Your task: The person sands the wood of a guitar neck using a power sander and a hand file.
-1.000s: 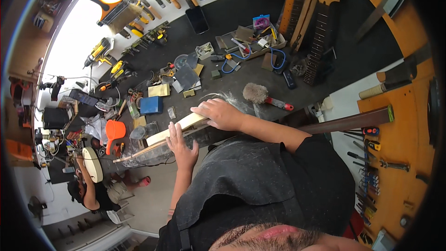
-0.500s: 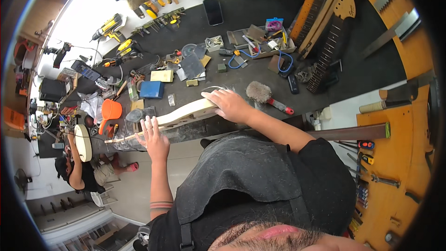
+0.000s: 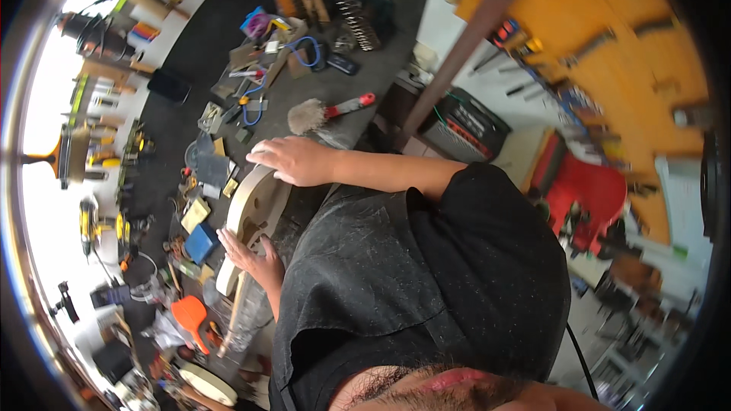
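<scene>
A pale wooden guitar body [image 3: 237, 209] with cut cavities stands near the bench's front edge, its rounded side facing left. My right hand [image 3: 297, 160] lies over its far end, fingers bent down across the edge. Lower along the same side, my left hand [image 3: 255, 260] rests against the wood, fingers stretched and thumb apart. A thin wooden stick [image 3: 234, 312] runs out from the near end of the body. A dusty brush with a red handle [image 3: 308, 116] lies on the bench beyond my right hand.
On the dark bench [image 3: 205, 53] lie a blue block [image 3: 201, 243], an orange scoop [image 3: 190, 316], blue cord [image 3: 304, 49] and scattered small tools. A long brown bar [image 3: 464, 53] juts out at the right, near a red chair [image 3: 586, 190]. A round pale piece [image 3: 208, 384] shows lower left.
The whole view has swung round, with the bench now toward the left. My left hand, earlier spread near the stick end, now lies against the guitar body. My right hand stays on its far end.
</scene>
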{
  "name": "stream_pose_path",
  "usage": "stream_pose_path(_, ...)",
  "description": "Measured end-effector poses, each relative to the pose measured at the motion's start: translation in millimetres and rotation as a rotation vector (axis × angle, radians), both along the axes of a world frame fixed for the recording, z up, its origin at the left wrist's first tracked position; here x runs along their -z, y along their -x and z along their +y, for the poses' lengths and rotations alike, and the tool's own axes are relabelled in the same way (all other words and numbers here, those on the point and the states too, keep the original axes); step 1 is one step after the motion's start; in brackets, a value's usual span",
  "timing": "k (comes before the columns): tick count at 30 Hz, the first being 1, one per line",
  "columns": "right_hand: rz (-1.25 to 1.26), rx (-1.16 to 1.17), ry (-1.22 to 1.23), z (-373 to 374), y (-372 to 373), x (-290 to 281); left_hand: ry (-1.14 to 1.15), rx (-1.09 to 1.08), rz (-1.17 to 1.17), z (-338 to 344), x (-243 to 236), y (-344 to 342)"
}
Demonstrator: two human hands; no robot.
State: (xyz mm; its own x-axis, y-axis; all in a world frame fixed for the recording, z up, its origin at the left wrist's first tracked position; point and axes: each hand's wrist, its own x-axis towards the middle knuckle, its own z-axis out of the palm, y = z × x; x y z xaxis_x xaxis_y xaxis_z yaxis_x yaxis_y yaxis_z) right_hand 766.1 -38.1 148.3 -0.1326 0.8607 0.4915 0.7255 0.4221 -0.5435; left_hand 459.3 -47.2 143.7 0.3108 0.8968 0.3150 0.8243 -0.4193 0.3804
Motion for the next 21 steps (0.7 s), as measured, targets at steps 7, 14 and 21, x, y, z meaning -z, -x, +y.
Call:
stream_pose_path(7,0.278,0.562,0.200,-132.9,-25.3,32.6,-0.032,0.096,0.143,6.6,2.3,38.8)
stream_pose_path(14,0.563,0.954,0.489,-268.0,-40.3,118.6,-0.080,0.082,0.331,1.1,8.1,68.2)
stream_pose_path(21,0.784,1.103,0.816,-317.5,-58.8,159.9,-0.147,0.028,0.428,-1.9,3.8,87.5)
